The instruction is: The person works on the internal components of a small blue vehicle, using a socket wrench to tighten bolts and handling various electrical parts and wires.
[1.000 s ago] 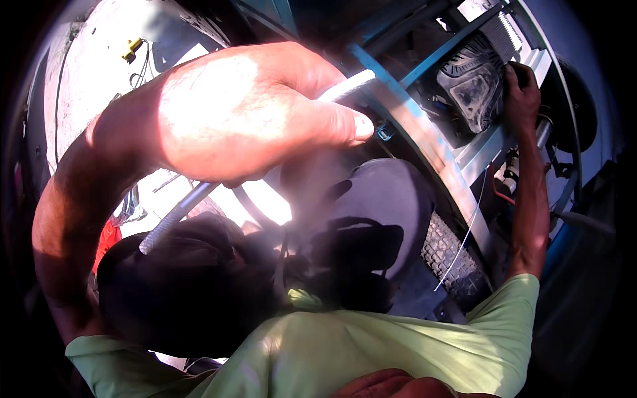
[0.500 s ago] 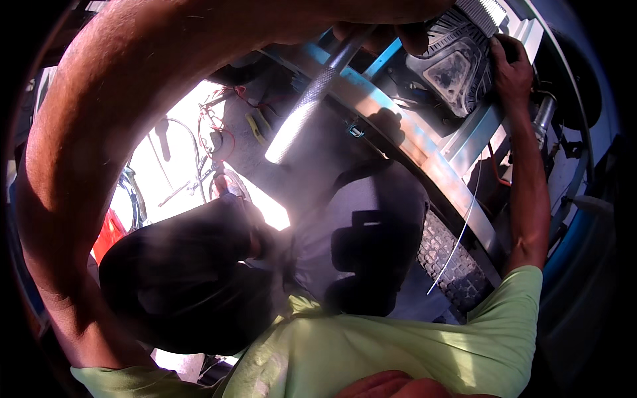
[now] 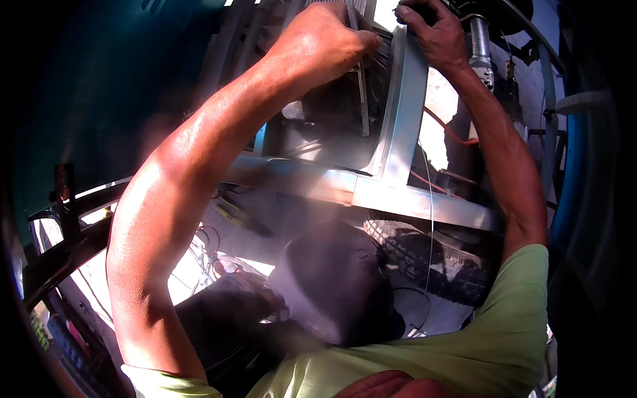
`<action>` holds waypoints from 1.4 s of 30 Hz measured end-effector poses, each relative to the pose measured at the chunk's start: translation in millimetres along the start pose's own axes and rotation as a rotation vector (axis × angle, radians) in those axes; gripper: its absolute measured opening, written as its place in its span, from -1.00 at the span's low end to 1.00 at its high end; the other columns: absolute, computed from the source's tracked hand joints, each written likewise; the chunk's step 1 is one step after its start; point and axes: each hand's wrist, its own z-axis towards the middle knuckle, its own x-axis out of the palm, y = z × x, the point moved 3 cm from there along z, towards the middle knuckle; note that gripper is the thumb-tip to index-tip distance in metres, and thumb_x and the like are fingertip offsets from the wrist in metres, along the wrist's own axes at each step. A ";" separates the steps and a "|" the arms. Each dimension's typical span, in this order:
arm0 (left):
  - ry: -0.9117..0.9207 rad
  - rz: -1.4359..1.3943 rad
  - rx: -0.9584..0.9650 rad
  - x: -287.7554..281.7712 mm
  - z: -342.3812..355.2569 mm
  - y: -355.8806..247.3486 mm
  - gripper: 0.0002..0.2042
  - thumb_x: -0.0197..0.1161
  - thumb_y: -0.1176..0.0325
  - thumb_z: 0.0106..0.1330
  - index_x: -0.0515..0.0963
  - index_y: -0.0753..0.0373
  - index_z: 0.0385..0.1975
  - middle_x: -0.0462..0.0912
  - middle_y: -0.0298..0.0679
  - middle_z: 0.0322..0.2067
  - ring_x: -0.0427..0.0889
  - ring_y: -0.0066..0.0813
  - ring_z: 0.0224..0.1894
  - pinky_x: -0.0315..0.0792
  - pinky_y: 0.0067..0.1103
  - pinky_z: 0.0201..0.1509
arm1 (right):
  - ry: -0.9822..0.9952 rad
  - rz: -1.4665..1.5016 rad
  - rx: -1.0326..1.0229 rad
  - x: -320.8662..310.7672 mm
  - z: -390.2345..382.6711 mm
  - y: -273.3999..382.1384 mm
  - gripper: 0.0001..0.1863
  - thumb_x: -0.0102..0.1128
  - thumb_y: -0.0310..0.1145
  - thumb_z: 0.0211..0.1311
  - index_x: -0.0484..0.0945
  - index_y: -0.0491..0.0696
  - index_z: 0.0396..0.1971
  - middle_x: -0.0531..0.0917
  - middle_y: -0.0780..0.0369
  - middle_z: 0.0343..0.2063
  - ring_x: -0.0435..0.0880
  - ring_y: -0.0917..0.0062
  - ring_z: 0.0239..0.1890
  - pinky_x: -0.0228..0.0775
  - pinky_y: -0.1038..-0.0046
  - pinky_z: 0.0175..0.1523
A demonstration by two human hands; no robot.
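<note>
My left hand (image 3: 335,43) is closed around a slim metal tool (image 3: 363,99), whose bar hangs down past my thumb over a dark recess in the metal frame (image 3: 405,99). The tool's far end is hidden by the hand. Beyond the frame's upright bar, my right hand (image 3: 438,33) has its fingers curled, thumb and forefinger close together near the top edge. A small dark bit shows at those fingertips, too small to name.
A pale frame rail (image 3: 424,204) crosses in front of my knees, with a knobbly tyre (image 3: 431,259) below it. A thin wire (image 3: 432,219) hangs down by the rail. At right stand a silver cylinder (image 3: 479,40) and a red cable (image 3: 451,132). Yellow-handled pliers (image 3: 229,211) lie at left.
My view has shifted, and the frame appears lower. My left hand has come fully into view, with the tool now hanging more upright. My right hand has left the dark ribbed part.
</note>
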 end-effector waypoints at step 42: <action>-0.025 0.635 0.407 47.2 -12.1 -27.7 -0.51 0.35 0.51 0.29 0.58 0.19 0.26 0.45 0.08 0.36 0.37 0.14 0.45 0.26 -0.10 0.49 | 0.156 0.045 -0.326 13.8 18.9 -47.8 -0.78 0.31 -0.25 0.14 0.75 -0.03 -0.27 0.70 0.15 -0.28 0.68 0.22 -0.13 0.51 0.22 0.07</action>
